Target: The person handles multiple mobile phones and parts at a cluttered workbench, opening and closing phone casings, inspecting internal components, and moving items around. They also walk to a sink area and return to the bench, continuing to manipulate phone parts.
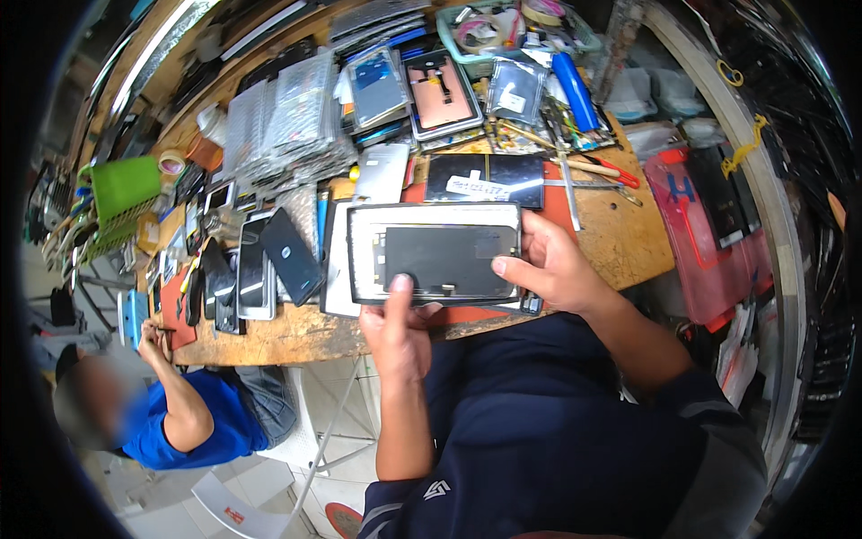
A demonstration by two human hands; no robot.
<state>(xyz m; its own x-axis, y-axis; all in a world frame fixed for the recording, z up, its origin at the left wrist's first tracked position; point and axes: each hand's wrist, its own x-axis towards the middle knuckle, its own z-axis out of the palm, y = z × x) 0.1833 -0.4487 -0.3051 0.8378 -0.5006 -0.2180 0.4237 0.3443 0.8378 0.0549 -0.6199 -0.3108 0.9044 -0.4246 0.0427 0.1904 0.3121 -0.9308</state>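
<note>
In the head view, both hands are clamped on a dark, tablet-shaped panel (440, 247), held level at the near edge of the counter (633, 238). The left hand (400, 346) grips its near side, thumb over the face; the fingers beneath are mostly hidden. The right hand (557, 274) holds the right end, thumb on top, the other fingers partly lost behind it. Whether the panel touches the pale flat thing (338, 292) below cannot be told, since it covers most of that. Just beyond lies a dark screen (516, 171) with a white label. To the left, a dark phone (292, 251) overlaps another device (255, 278), hiding part of it. Farther off stand bubble-wrapped packages (301, 112), their contents hard to make out, and a pale green basket (447, 43), cut off by the dark rim. At far left, a co-worker's hand (153, 343) holds something too small to identify.
</note>
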